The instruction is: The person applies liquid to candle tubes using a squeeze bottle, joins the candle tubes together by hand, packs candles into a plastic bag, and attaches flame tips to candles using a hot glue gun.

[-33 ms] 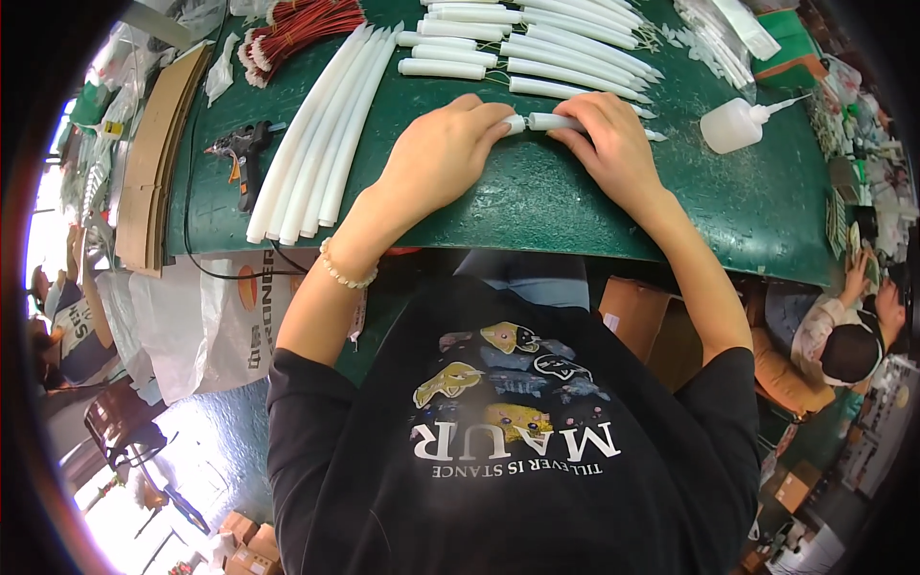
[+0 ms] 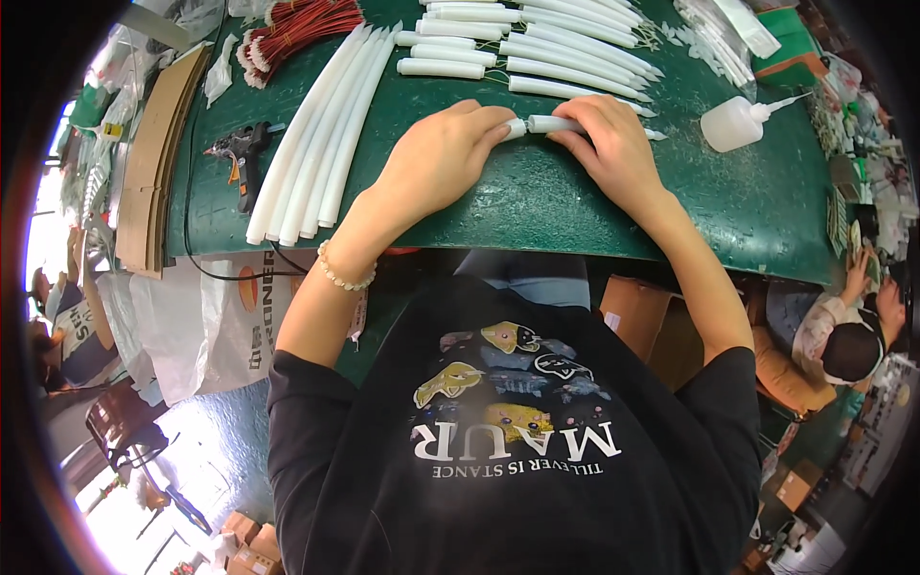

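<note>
On the green table point(image 2: 537, 206) my left hand point(image 2: 443, 153) and my right hand point(image 2: 610, 146) meet over a short white tapered tube point(image 2: 553, 124). My right hand's fingers wrap its right part, and its thin tip pokes out past them. The fingertips of my left hand pinch the tube's blunt left end point(image 2: 516, 128). The tube lies low, close to the table top. A bead bracelet point(image 2: 343, 275) sits on my left wrist.
Several long white tubes point(image 2: 321, 134) lie to the left, and more short tapered ones point(image 2: 546, 48) in rows behind. Also here: a red wire bundle point(image 2: 302, 24), a black glue gun point(image 2: 240, 153), a squeeze bottle point(image 2: 733, 125), cardboard strips point(image 2: 158, 153). Another person point(image 2: 843, 335) sits at the right.
</note>
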Demonstrator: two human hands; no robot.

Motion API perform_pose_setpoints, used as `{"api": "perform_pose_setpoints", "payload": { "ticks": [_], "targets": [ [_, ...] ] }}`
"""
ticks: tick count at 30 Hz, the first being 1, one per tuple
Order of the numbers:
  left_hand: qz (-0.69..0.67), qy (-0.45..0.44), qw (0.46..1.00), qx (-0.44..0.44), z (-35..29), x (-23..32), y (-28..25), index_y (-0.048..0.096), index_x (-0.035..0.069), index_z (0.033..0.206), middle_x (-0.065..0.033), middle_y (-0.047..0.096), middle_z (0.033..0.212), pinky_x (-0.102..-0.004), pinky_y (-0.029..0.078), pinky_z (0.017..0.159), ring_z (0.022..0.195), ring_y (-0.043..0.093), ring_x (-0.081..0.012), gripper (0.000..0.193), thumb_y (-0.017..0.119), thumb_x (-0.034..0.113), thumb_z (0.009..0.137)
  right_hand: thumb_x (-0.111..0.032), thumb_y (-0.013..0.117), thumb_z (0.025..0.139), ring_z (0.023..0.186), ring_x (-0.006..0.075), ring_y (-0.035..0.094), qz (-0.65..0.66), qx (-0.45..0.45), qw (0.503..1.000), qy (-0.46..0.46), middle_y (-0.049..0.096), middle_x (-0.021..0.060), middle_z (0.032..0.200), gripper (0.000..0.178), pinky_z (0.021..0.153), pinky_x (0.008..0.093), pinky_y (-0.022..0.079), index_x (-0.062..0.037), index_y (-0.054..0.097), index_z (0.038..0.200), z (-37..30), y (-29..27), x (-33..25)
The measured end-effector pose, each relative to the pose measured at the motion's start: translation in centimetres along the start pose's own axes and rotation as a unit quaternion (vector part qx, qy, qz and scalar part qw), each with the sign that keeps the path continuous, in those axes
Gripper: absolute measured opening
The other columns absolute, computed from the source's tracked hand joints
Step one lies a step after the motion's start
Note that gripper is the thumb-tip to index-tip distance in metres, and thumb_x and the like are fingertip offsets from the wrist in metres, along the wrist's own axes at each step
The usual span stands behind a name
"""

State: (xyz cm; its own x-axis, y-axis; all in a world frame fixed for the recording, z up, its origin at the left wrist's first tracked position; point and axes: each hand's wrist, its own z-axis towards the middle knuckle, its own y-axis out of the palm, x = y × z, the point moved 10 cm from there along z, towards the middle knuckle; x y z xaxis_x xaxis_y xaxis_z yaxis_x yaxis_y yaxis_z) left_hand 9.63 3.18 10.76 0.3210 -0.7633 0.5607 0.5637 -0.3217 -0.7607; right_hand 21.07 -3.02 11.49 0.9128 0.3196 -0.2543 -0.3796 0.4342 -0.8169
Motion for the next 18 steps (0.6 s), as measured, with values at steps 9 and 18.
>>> {"api": "perform_pose_setpoints", "payload": {
  "ticks": [9, 18],
  "targets": [
    [-0.160, -0.090, 0.974, -0.132, -1.0, -0.3, 1.4, 0.061, 0.000, 0.093, -0.0134, 0.062, 0.074, -0.0354, 0.045, 0.062, 0.068, 0.060, -0.0295, 0.027, 0.060, 0.026, 0.084, -0.013, 0.067, 0.076, 0.086, 0.0272, 0.057, 0.058, -0.030, 0.998, -0.007, 0.061, 0.0081, 0.090, 0.021, 0.077, 0.0353, 0.042, -0.0050, 0.059, 0.094, -1.1, -0.8, -1.5],
    [-0.139, -0.110, 0.955, -0.238, -2.1, -0.3, 2.9, 0.062, 0.004, 0.102, -0.0130, 0.062, 0.074, -0.0365, 0.045, 0.064, 0.069, 0.060, -0.0277, 0.029, 0.048, 0.027, 0.090, -0.014, 0.067, 0.075, 0.084, 0.0256, 0.057, 0.074, -0.080, 0.994, -0.016, 0.060, 0.0067, 0.089, 0.023, 0.076, 0.0349, 0.042, -0.0056, 0.059, 0.094, -1.6, -0.3, -2.4]
  ]
}}
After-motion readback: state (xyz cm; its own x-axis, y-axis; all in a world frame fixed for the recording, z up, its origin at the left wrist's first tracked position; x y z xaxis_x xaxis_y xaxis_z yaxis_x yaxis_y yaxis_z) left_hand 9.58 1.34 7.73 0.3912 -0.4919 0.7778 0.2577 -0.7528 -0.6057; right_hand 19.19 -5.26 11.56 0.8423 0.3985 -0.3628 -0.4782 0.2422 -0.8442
